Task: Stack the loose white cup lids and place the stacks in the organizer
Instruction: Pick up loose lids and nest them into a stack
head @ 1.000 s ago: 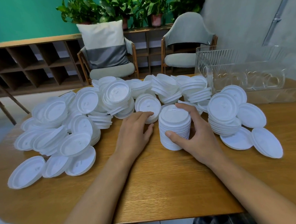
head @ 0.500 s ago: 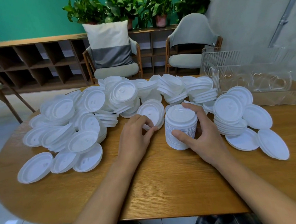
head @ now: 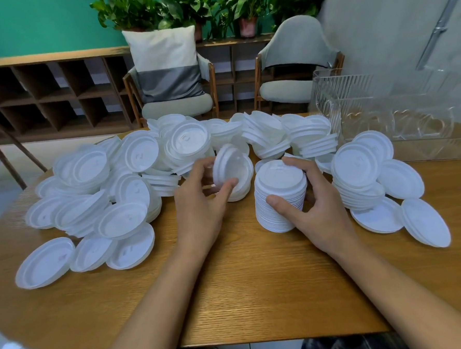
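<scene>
Now the left hand has tipped a few lids up off the table, pinched between thumb and fingers just left of the stack; the right hand still curls round that stack, steadying it. Those likely go on top next; the organizer, beyond the stack's right, looks unfilled.

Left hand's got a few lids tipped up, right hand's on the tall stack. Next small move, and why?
Probably: the left hand swings its small bunch of lids right and seats it flat on the tall stack. The bunch is tilted on edge just left of that stack, and the right hand grips the stack's sides, leaving its top bare.
</scene>
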Tool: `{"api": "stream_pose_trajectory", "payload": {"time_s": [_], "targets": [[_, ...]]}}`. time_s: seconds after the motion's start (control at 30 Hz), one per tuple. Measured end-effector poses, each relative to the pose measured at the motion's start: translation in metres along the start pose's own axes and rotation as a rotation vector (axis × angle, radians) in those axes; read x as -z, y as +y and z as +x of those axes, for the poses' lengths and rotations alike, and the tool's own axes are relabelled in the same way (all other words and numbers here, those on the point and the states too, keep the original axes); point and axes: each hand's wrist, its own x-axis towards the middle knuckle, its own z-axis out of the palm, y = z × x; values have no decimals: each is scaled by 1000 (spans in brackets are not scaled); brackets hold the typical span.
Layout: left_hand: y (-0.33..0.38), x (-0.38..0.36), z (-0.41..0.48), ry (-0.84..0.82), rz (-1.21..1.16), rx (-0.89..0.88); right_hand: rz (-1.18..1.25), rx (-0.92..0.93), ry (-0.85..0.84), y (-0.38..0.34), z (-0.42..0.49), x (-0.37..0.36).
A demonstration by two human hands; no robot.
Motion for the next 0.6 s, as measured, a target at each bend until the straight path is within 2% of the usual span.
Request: {"api": "stream_pose_trajectory", "payload": {"time_s": [0.13, 0.3, 0.4, 0.47, 0.6], "targets": [[15, 4, 2, -10, -314, 102, -3, 2, -7, -2, 1, 0], [24, 6, 4, -197, -581, 253, -24, 32, -32, -4, 2, -1], [21, 0, 5, -253, -481, 213, -16, 44, -67, -7, 2, -2], [19, -6, 3, -222, -333, 170, -14, 63, -86, -7, 1, -3], [17, -16, 0, -190, -199, 110, 3, 61, -99, -7, 1, -3]]}}
